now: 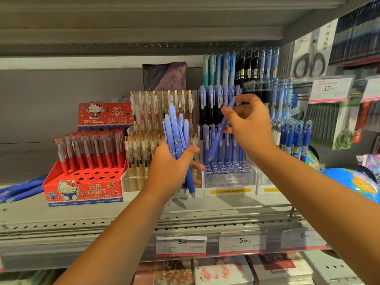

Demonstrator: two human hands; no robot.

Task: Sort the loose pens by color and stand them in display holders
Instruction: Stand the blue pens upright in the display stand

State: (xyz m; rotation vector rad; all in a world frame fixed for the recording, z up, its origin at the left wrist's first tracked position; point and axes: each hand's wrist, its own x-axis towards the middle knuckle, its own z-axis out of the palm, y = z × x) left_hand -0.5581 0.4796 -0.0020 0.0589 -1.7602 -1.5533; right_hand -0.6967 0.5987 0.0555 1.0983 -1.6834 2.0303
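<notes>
A shop shelf (144, 206) carries a clear tiered display holder (228, 179), partly filled with blue pens. The left hand (170, 167) grips a bundle of blue pens (176, 132) upright just beside it. The right hand (250, 124) pinches a single blue pen (217, 139), tilted tip-down over the empty front sockets (224, 168). At that tilt it could miss its socket or knock neighbouring pens, and the bundle could slip.

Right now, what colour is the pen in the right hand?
Blue: the pen in the right hand, head view.
</notes>
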